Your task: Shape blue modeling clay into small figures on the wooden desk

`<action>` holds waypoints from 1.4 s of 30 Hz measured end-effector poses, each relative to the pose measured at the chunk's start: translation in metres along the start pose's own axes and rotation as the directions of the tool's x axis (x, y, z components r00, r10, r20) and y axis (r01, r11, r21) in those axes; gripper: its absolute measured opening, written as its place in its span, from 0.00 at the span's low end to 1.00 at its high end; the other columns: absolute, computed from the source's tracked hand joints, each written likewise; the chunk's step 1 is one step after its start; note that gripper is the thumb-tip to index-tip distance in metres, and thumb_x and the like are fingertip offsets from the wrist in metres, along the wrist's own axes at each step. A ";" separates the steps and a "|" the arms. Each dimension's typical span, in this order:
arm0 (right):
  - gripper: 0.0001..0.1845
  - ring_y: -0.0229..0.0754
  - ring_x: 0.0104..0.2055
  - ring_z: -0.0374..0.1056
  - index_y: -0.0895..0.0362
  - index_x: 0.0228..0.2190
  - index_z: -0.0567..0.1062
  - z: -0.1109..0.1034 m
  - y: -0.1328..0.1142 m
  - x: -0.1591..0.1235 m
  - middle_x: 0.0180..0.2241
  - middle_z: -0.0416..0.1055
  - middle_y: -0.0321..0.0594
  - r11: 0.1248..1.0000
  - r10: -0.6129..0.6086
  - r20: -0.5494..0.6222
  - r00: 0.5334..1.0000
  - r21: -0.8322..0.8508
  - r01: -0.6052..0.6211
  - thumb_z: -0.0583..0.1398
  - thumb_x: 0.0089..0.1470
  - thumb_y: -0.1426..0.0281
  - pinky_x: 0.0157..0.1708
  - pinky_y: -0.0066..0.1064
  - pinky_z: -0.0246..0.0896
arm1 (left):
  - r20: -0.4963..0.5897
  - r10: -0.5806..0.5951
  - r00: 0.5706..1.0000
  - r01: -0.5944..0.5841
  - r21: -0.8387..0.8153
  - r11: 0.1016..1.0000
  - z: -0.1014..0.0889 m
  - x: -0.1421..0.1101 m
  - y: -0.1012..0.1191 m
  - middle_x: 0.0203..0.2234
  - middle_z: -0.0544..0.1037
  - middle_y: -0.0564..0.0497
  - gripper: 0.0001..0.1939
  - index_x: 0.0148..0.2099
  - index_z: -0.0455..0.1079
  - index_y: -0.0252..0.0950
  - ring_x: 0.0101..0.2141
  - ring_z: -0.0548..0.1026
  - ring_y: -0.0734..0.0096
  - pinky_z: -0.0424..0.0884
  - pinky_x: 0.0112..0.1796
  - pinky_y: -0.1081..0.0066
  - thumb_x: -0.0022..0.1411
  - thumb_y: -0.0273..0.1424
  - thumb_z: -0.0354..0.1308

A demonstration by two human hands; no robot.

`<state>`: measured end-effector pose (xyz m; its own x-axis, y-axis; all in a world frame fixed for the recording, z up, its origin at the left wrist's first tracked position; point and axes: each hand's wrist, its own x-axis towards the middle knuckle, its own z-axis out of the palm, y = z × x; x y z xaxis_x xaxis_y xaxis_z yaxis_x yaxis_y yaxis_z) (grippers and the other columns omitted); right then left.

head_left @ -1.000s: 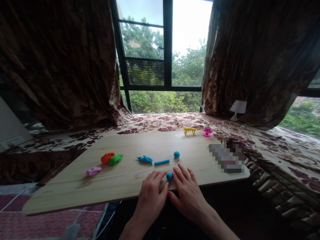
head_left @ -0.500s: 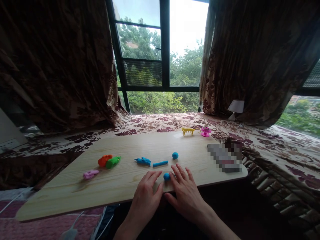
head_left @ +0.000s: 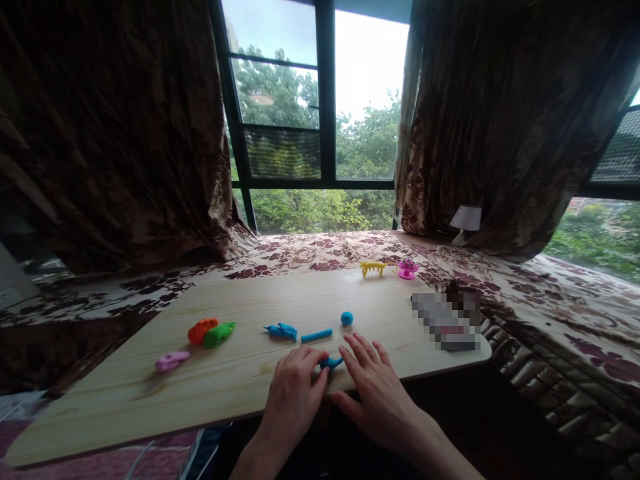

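Observation:
A small blue modelling-clay piece [head_left: 330,363] lies near the table's front edge, rounded on the left and drawn into a thin tail on the right. My left hand [head_left: 296,381] has thumb and index finger closed around its rounded end. Beside the tail, my right hand [head_left: 375,381] is open, palm down, fingers stretched out. Beyond the hands are a blue clay roll [head_left: 317,335], a blue clay ball [head_left: 347,319] and a blue clay figure with a pointed left end [head_left: 281,331]. My left fingers hide part of the piece they hold.
On the wooden tabletop [head_left: 240,380], orange [head_left: 201,330], green [head_left: 219,335] and pink [head_left: 171,361] clay pieces sit at left. A yellow four-legged figure [head_left: 373,268] and a magenta stand-like piece [head_left: 407,269] are at the back. A pixelated item [head_left: 446,323] lies at right.
The blue ball between my hands has become a piece with a thin tail. My left thumb and finger have closed on it. The whole view has shifted slightly.

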<state>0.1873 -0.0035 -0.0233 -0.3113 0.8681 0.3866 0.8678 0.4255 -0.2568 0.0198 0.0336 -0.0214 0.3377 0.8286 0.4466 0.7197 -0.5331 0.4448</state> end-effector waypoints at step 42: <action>0.12 0.40 0.37 0.68 0.53 0.42 0.74 0.018 -0.008 0.049 0.35 0.72 0.38 0.842 -0.040 -0.118 0.992 0.530 0.097 0.58 0.54 0.70 0.40 0.32 0.61 | -0.066 -0.064 0.996 0.062 -0.033 0.998 -0.017 -0.018 -0.029 0.34 0.76 0.51 0.09 0.40 0.73 0.44 0.40 0.71 0.63 0.63 0.46 0.61 0.57 0.33 0.55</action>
<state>0.1582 0.0405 -0.0178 -0.2981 0.8140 0.4986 0.4952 0.5784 -0.6482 -0.0178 0.0317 -0.0289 0.2501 0.8481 0.4671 0.7191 -0.4858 0.4969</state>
